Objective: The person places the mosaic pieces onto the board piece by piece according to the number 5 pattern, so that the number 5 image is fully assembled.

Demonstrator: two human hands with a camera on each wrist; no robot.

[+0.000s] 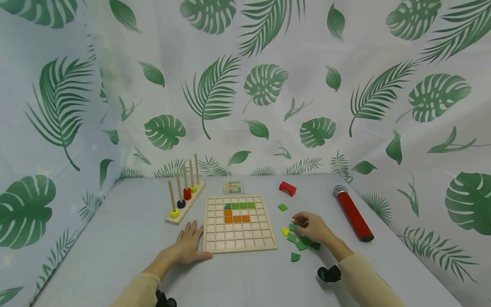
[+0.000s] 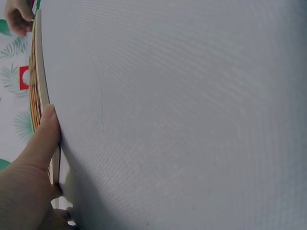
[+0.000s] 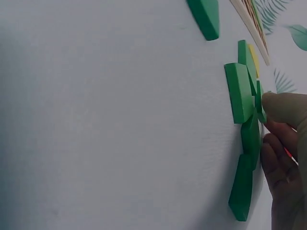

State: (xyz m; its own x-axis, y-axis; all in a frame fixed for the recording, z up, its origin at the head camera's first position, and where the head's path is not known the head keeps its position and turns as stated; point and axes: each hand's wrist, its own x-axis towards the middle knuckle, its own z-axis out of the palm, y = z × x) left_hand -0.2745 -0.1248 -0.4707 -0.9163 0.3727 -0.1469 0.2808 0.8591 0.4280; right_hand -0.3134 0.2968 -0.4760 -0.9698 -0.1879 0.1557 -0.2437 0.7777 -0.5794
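My left hand (image 1: 188,246) lies with fingers spread at the left edge of a wooden grid board (image 1: 239,247), its thumb (image 2: 44,139) against the board's near edge. On the board, green tiles (image 1: 243,205) form a row above several orange tiles (image 1: 237,219). Over a loose cluster of green tiles (image 1: 301,245) to the right, my right hand (image 1: 316,230) bends its fingers downward. Its thumb (image 3: 280,108) is right at one green tile (image 3: 260,101) in the right wrist view; I cannot tell whether it pinches that tile. A yellow tile (image 1: 285,231) lies beside the cluster.
A peg stand (image 1: 186,209) with coloured rings stands left of the board. Behind the board lies a small pattern card (image 1: 233,186). A red arch block (image 1: 287,188) and a single green tile (image 1: 282,207) are at right, with a red silver-topped cylinder (image 1: 353,215) farther over.
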